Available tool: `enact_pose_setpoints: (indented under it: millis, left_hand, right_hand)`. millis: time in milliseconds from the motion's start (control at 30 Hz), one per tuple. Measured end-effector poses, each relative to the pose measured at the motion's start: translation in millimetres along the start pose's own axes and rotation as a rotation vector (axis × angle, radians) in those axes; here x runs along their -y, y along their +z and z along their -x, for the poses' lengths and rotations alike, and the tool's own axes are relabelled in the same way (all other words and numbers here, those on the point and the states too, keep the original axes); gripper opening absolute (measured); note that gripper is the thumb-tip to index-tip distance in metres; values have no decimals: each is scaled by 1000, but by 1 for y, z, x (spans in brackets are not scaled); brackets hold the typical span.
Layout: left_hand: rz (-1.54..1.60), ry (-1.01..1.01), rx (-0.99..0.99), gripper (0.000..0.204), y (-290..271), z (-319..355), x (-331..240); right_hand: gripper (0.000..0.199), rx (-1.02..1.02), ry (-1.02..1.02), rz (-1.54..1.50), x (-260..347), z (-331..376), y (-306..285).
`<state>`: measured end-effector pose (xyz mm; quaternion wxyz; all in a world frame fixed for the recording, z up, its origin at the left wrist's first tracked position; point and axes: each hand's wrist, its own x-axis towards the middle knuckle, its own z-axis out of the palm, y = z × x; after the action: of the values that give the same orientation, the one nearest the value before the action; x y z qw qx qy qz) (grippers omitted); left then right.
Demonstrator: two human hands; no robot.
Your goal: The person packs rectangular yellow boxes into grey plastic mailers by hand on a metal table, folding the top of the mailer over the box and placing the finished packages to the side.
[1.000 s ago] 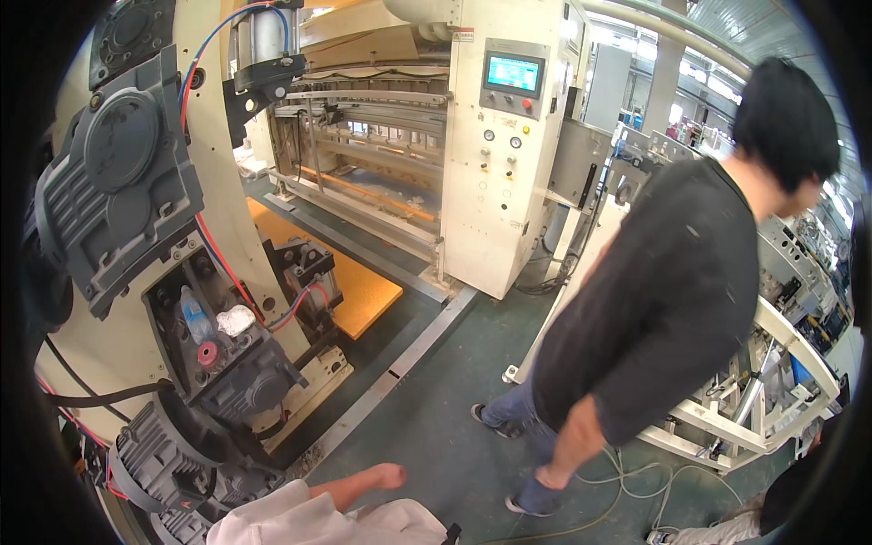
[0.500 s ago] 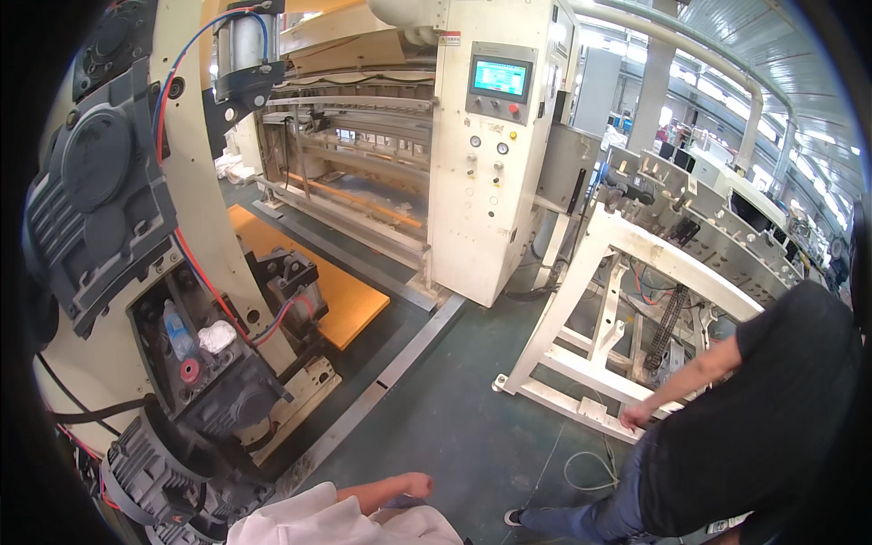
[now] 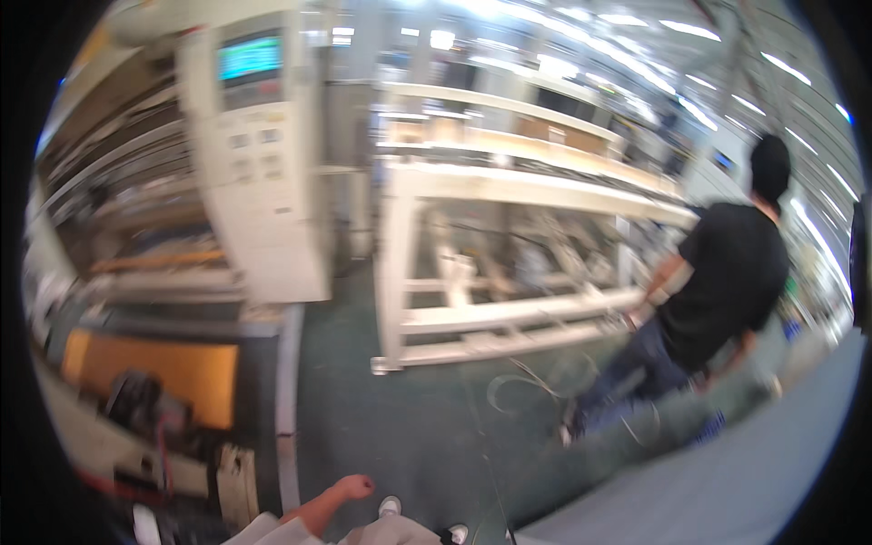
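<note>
My left hand (image 3: 356, 486) hangs low over the green floor, in front of my body, with its forearm coming in from the lower edge. Its fingers look curled in and no object shows in them, though the picture is smeared. It touches nothing; a metal floor rail (image 3: 287, 400) runs just beyond it on the left. My right hand is out of the picture. Below, my light trousers (image 3: 391, 530) and a shoe (image 3: 391, 505) show.
A cream control cabinet (image 3: 259, 191) with a lit screen stands far left beside a machine. A white steel frame (image 3: 518, 318) crosses the middle. At right, a person in black (image 3: 727, 272) walks near a loose hose (image 3: 495, 395). A grey-blue surface (image 3: 727, 481) lies lower right.
My view has swung right, so cabinet and frame sit further left and the near dark motors have left view. The other person is further off and more upright. My left hand stays low, curled.
</note>
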<state>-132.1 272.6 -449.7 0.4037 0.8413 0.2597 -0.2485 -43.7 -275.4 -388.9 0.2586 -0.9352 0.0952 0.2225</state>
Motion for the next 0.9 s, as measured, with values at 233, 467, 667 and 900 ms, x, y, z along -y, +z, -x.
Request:
enact_pose_setpoints:
  millis: [233, 467, 667, 900]
  left_hand:
    - [-77, 40, 209, 30, -13, -34, -23]
    - [63, 114, 259, 26, 6, -32, -42]
    - [90, 130, 235, 26, 6, -26, -52]
    - [64, 40, 221, 27, 31, 7, -60]
  right_hand:
    - [22, -58, 372, -115, -57, 121, 46]
    - [28, -179, 498, -293, -87, 143, 90]
    - [27, -205, 370, -239, -77, 133, 84]
    - [23, -160, 485, -632, -91, 149, 49]
